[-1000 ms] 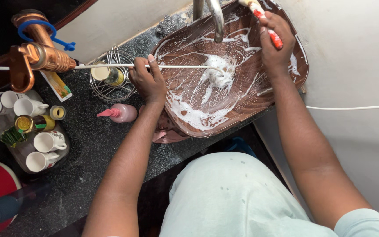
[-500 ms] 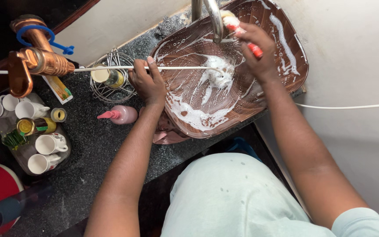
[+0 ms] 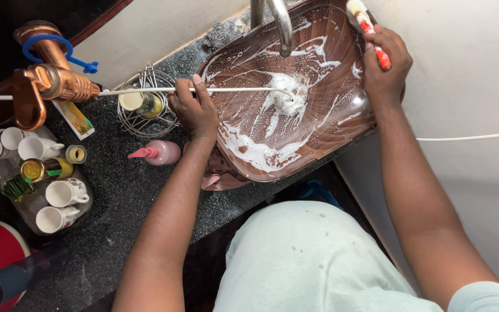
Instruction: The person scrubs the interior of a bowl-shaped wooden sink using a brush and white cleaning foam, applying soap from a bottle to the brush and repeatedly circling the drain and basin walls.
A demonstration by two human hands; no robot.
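So the right hand (image 3: 385,69) is up at the far right rim of the brown wood-grain sink (image 3: 319,144), fingers curled tight round a brush (image 3: 368,29) with a red and white handle, its pale head poking out past the knuckles near the top edge of the view. The left hand (image 3: 196,110) sits on the sink's left rim, fingers folded over the edge and the thumb side touching a thin white hose (image 3: 226,89) that runs across from a copper tap fitting (image 3: 47,75) on the left to the middle of the basin (can't tell if the hand is really gripping the hose or just resting against it). The basin is streaked all over with white foam (image 3: 284,101), thickest around the middle where the hose ends, with another smear along the near wall. A steel faucet (image 3: 281,23) curves down over the back of the bowl, between the two hands. On the dark speckled tabletop (image 3: 122,196) left of the sink there's a wire holder (image 3: 145,104) with a small jar in it, just beside the left hand, and a pink squeeze bottle (image 3: 157,150) lying on its side right under the wrist. Further left, well apart from the hands, a tray (image 3: 30,208) carries white cups (image 3: 64,192) and a small bottle with a gold cap. The person wears pale green clothes, and a white cable (image 3: 469,137) crosses the wall on the right.
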